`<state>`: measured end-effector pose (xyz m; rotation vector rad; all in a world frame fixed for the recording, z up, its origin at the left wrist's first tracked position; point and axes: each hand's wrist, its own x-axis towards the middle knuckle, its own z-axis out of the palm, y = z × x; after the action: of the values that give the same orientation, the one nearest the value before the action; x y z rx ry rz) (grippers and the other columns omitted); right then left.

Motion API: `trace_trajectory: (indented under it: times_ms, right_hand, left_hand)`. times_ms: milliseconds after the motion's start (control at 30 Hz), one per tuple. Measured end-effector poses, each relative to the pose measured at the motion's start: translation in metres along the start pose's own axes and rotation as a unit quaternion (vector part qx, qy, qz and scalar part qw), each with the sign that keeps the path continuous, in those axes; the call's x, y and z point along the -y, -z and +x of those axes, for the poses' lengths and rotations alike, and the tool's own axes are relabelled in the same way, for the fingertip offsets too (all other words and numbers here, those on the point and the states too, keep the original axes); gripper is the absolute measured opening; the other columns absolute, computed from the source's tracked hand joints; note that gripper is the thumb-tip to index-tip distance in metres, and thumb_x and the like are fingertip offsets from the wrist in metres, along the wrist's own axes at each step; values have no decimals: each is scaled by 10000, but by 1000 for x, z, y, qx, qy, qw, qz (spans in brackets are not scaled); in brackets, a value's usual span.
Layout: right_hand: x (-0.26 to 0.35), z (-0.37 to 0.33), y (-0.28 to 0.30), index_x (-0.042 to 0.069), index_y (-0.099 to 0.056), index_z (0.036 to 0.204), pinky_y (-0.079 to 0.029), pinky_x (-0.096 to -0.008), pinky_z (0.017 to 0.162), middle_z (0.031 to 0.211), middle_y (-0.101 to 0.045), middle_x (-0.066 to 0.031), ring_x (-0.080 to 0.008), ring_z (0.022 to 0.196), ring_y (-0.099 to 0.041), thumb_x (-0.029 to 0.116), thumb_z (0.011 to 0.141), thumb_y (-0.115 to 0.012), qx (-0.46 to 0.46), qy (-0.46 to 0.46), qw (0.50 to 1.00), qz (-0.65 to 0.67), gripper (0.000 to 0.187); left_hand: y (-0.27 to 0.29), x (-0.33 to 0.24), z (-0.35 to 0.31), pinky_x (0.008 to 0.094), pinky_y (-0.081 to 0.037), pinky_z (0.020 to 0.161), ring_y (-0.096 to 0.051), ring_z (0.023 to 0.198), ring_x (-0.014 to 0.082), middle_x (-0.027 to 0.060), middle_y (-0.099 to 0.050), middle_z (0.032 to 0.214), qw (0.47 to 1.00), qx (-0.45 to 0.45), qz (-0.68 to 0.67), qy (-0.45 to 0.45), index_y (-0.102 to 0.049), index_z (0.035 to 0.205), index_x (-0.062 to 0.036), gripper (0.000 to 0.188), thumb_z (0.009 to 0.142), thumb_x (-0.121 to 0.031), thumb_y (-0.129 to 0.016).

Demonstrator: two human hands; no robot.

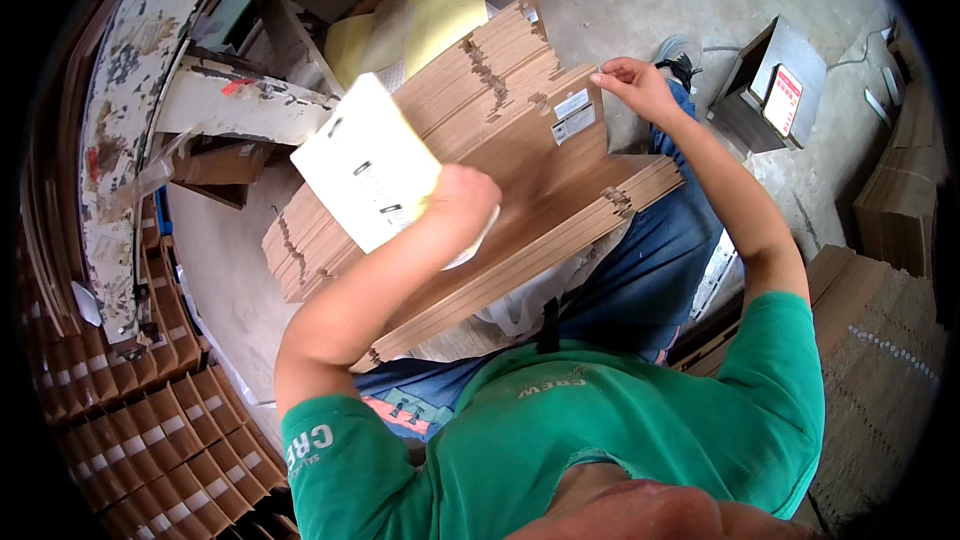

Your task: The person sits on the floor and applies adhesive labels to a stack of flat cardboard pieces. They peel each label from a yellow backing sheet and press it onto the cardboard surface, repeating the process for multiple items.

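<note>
Across my lap lie folded brown cardboard pieces (540, 225), stacked, with dark rough marks along their edges. One piece stands raised in the middle and bears two small white labels (573, 117) near its right end. My right hand (643, 90) is closed at that piece's upper right corner, thumb and fingertips pinching its edge. My left hand (462, 208) is closed on a bright white printed sheet (365, 165) with a yellowish edge, held over the cardboard's left part. Glare washes out much of the sheet, and whether it is one sheet or several I cannot tell.
A metal box (770, 85) with a phone (783, 100) on it stands on the floor at the right. Cardboard stacks (880, 370) line the right side. Divided cardboard trays (170, 440) are at lower left, below a paint-worn frame (120, 130). Yellow sheets (435, 25) lie beyond my lap.
</note>
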<state>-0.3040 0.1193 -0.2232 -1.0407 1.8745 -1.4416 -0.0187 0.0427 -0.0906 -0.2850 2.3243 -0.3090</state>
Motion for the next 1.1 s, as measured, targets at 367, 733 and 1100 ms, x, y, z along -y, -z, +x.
trace_trajectory:
  times_ms: [367, 733, 1100]
  right_hand:
    - [36, -5, -16, 95, -615, 868, -357, -273, 632, 827, -573, 27, -115, 725, -489, 221, 695, -661, -95, -284, 944, 138, 219]
    - [89, -55, 19, 49, -605, 1058, -436, -295, 756, 982, -612, -42, -161, 806, -553, 169, 755, -645, 231, -106, 951, -177, 328]
    - [185, -79, -95, -14, -537, 1121, -511, -268, 749, 1002, -635, -80, -133, 855, -616, 134, 858, -608, 186, -53, 929, 315, 310]
  left_hand:
    - [43, 107, -135, 394, -483, 535, -619, 637, 296, 115, -596, 755, 917, -326, 21, 229, -542, 819, -66, 58, 792, -67, -491]
    - [50, 93, -134, 453, -457, 638, -579, 725, 362, 158, -590, 774, 882, -369, -289, 49, -535, 806, -30, 183, 868, -197, -499]
    - [32, 108, -114, 284, -456, 628, -562, 685, 160, 90, -637, 791, 762, -472, -436, 79, -636, 939, -14, 288, 842, -285, -621]
